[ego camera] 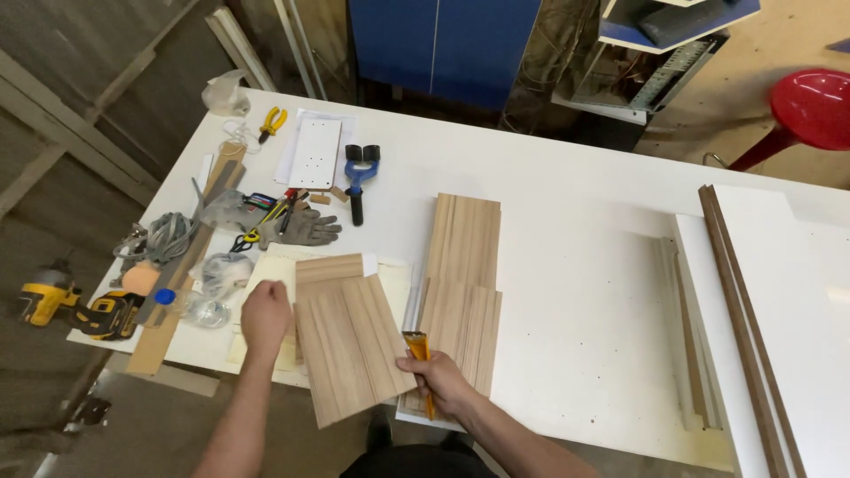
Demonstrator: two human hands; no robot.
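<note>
On the white worktable, standing in a workshop with a blue cabinet at the far side and a red stool at far right, fluted wood panels are lying in a stack. At far left, grey gloves, pliers and a yellow drill are resting. The left hand, fingers curled, is pressing on the left edge of a tilted grooved wood panel at the near edge. The right hand is gripping a yellow utility knife against the panel's right edge.
</note>
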